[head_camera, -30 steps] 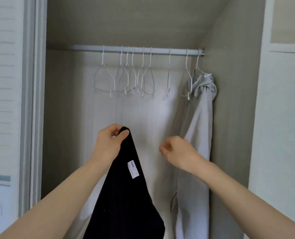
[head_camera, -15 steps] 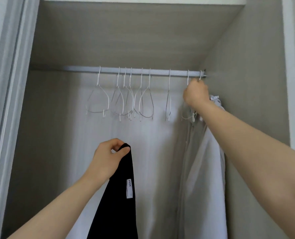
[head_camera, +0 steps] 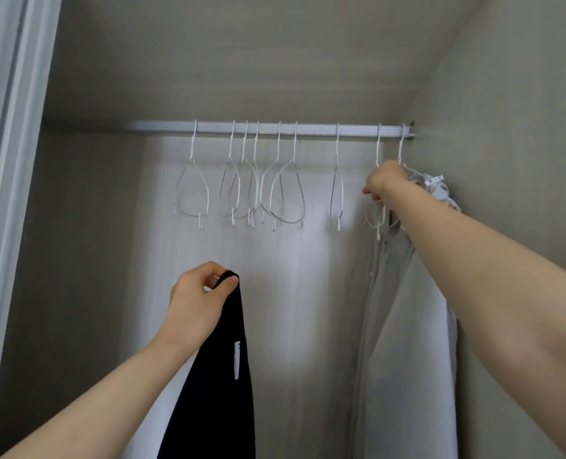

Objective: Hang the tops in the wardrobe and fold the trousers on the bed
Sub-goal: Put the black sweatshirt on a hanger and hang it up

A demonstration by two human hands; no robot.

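Progress looks early. One pale grey garment [head_camera: 404, 326] already hangs at the far right end of the wardrobe rail [head_camera: 275, 129], close against the side wall, so at least one top seems to be done. A black top [head_camera: 218, 376] is not yet hung: the left hand [head_camera: 197, 303] pinches its upper edge between thumb and curled fingers and holds it up in front of the wardrobe, well below the rail, with the cloth dropping straight down out of the frame and a white label showing on it.

The right hand [head_camera: 382, 182] is raised to the empty hanger [head_camera: 375, 207] just beside the grey garment. Its fingers are curled around the wire below the hook, and it appears to grip that hanger, though the knuckles hide the contact, so I cannot be fully sure whether it also touches the grey garment's own hanger next to it.

Seven more white wire hangers [head_camera: 241, 193] hang bare further left along the rail.

By my judgement what is left is most of the job: freeing the hanger, threading the black top onto it, hooking it back on the rail, then any other tops. Neither the trousers nor the bed is in view, so the folding cannot be judged from here.
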